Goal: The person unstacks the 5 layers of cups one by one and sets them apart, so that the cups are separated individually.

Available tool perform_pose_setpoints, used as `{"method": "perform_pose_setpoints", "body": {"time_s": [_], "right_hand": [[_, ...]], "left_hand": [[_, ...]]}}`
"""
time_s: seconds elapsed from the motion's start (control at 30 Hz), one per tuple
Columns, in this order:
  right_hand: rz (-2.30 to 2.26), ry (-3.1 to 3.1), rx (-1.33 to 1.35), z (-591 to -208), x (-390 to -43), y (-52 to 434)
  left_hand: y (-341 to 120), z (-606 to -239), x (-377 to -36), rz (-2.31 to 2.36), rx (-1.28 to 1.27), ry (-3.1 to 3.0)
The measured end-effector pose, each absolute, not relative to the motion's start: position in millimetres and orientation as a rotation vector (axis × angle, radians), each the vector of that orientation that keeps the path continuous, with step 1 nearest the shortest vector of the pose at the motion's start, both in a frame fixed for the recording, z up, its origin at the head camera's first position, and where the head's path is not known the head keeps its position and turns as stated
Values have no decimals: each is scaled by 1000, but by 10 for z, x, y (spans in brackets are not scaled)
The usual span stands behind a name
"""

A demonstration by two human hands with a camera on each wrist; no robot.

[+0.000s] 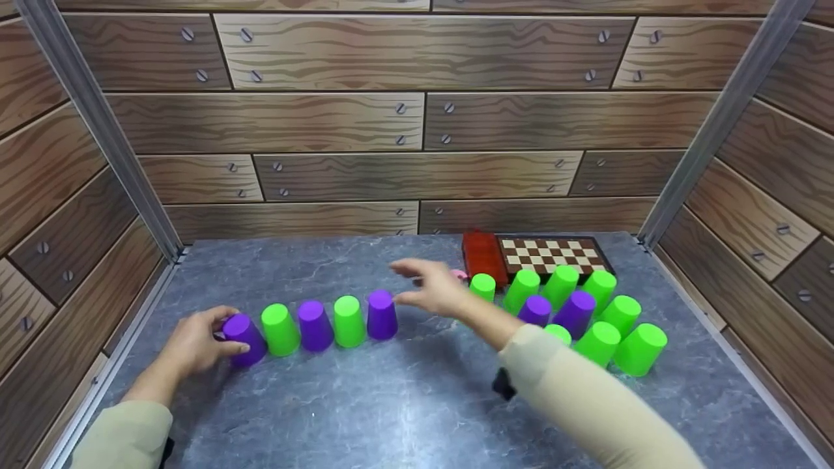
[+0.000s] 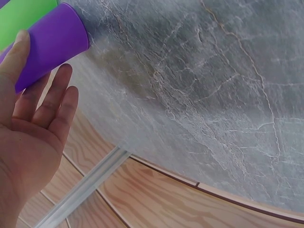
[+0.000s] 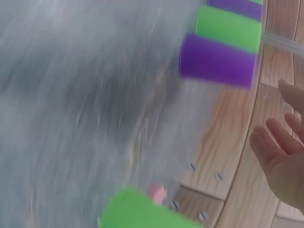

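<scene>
Purple cup touches left fingers, upside down.

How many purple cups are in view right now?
5. Three stand upside down in the row: the left-end purple cup at the left hand, the middle purple cup and the right-end purple cup. Two purple cups sit in the right cluster; the forearm may hide more.
</scene>
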State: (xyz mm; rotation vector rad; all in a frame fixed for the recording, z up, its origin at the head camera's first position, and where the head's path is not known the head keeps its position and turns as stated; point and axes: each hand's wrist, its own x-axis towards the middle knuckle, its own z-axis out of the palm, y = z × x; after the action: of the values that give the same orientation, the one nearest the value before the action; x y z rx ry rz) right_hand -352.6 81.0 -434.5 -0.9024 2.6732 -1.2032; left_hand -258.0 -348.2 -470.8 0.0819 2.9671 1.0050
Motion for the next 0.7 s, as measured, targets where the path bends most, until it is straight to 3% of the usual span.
{"method": "perform_pose_setpoints", "body": {"time_s": [0.23,0.7], "right_hand": [[-1205,2634,-839,-4561,-3487,498],[-1396,2563,-690,-4892,-3378,479]], "left_hand": [[-3485,-4702,-2578,1017,91,2961],[-3502,-4713,-2579,1017,112,2956]]}}
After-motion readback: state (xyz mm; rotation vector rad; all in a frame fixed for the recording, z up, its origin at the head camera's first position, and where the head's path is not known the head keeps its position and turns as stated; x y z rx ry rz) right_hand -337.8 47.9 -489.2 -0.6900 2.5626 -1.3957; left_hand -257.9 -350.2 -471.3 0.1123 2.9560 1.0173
